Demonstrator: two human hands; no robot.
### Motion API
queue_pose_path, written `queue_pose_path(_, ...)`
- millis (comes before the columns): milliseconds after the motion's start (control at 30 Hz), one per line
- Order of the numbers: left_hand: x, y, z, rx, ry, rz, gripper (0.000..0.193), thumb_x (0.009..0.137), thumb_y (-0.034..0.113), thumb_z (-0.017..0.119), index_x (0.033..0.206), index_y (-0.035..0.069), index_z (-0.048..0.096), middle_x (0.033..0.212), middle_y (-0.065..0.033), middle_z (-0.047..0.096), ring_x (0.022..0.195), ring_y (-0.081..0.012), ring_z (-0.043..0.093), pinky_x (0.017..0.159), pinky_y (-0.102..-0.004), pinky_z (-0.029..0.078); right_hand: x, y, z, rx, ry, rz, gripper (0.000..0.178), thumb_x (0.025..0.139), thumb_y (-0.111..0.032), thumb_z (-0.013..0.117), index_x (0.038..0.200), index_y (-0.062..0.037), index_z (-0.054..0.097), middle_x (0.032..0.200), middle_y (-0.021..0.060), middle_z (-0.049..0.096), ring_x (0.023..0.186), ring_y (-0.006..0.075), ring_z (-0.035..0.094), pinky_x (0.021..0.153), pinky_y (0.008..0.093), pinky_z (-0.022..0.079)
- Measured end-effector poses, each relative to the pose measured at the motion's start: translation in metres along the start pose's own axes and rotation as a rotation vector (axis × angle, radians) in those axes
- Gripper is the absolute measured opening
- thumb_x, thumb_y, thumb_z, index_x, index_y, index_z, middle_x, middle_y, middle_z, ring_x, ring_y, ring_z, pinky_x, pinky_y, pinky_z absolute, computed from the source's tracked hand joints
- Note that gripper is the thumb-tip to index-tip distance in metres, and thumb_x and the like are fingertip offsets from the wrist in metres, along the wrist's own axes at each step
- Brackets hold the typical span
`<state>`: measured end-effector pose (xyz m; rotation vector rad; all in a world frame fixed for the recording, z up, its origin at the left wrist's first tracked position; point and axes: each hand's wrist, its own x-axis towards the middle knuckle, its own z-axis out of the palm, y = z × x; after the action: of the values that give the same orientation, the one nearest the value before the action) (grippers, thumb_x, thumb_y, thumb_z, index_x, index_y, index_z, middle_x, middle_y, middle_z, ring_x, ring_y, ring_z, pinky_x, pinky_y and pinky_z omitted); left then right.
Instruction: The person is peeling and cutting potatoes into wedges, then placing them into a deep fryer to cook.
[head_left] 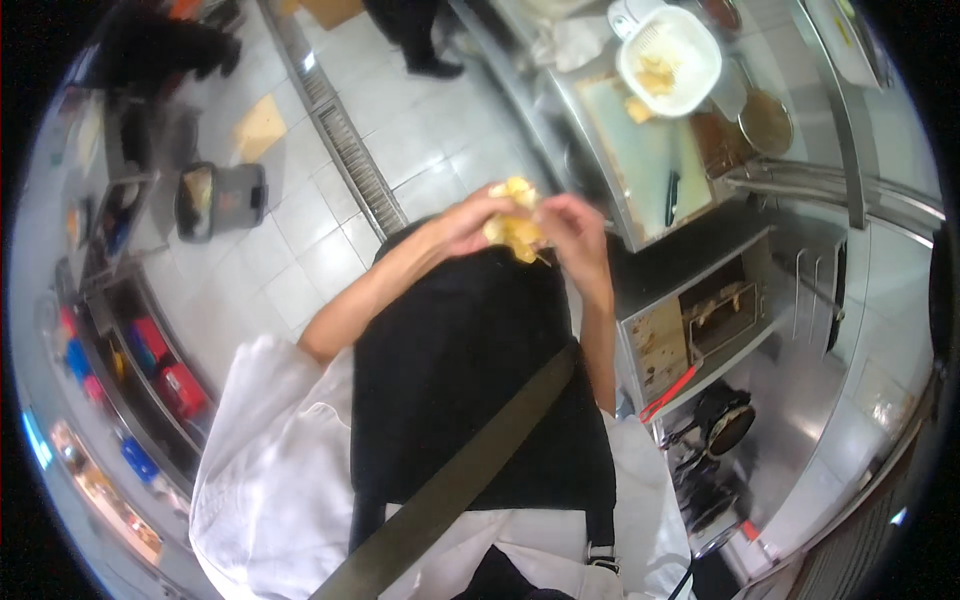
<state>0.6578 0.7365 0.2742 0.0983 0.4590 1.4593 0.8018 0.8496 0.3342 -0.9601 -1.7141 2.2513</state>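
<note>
In front of my black apron, my left hand is closed around a lumpy, pale yellow piece of food. My right hand meets it from the other side, fingers bent and pressed against it. The exact kind of food is unclear. To the right, a pale cutting board lies on the counter, with a black-handled knife on it. A white plastic basket at the board's far end contains more yellowish pieces.
A round strainer lies right of the board. Below the dark counter edge are a shelf tray and pans. A grey bin stands on the tiled floor at left, beside a drain grate. Another person's dark shoe shows beyond.
</note>
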Motion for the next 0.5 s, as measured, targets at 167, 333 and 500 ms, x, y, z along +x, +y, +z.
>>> queue_pose_path(167,0.006,0.008,0.008,-0.134,-0.057,0.018,0.038,0.082,0.002,0.058,0.118,0.003,0.047,0.109,-0.0161,0.058,0.098,-0.0317,0.063,0.085,-0.0439,0.056,0.027,-0.019,-0.02,-0.279,-0.217,-0.118,0.018,0.086,-0.017,0.068,0.09,0.0001,0.063,0.078,0.0043,0.065,0.064,0.009,0.06,0.059,0.0234,0.047)
queue_pose_path(333,0.013,0.003,0.026,0.098,0.109,0.153,0.039,0.082,0.0,0.056,0.12,0.003,0.044,0.114,-0.018,0.055,0.093,-0.0292,0.065,0.085,-0.0413,0.058,0.038,-0.024,-0.034,-0.734,-0.074,-0.488,0.019,0.085,-0.022,0.067,0.089,-0.0043,0.063,0.078,0.009,0.065,0.072,0.0189,0.064,0.075,0.0342,0.043)
queue_pose_path(500,0.025,0.004,0.03,0.193,0.22,0.099,0.04,0.084,0.001,0.057,0.121,0.001,0.042,0.1,-0.0153,0.06,0.073,-0.0213,0.066,0.064,-0.0297,0.061,0.042,-0.013,-0.045,-0.762,0.055,-0.69,0.016,0.088,-0.021,0.062,0.094,-0.0054,0.062,0.09,0.0075,0.065,0.077,0.0199,0.063,0.078,0.0351,0.042)
